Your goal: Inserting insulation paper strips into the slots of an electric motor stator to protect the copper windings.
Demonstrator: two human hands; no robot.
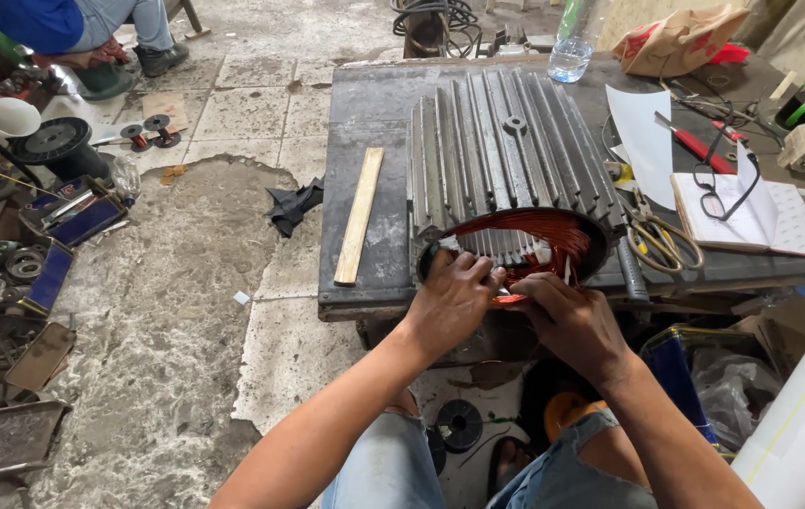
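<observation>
A grey, finned cast-metal motor housing [506, 151] is lying on its side on the dark metal workbench [379, 113] in the upper middle of the frame, its long axis running from the far edge of the bench toward the person, so that its open round mouth is facing the camera at the bench's near edge. Inside that mouth a ring of copper-red winding wire [539, 231] is showing, arching over the pale slots of the core. Both hands are working at the lower rim of the opening, just below the frame's centre. The left hand [454, 300] is curling its fingers closed against the rim, pressing into the wire there; whether it is pinching a strand cannot be told, since the fingertips are hidden. The right hand [572, 320] is lying just beside it, touching it, its fingers bent and closed on a small bundle of the copper-red wire that is sticking out between the two hands. A pale wooden strip [359, 215] is lying on the bench left of the housing, roughly parallel to it. To the right of the housing, brass-handled scissors [662, 240] are resting near the bench edge, and further right an open notebook [751, 215] is carrying a pair of black-rimmed glasses [725, 184].
</observation>
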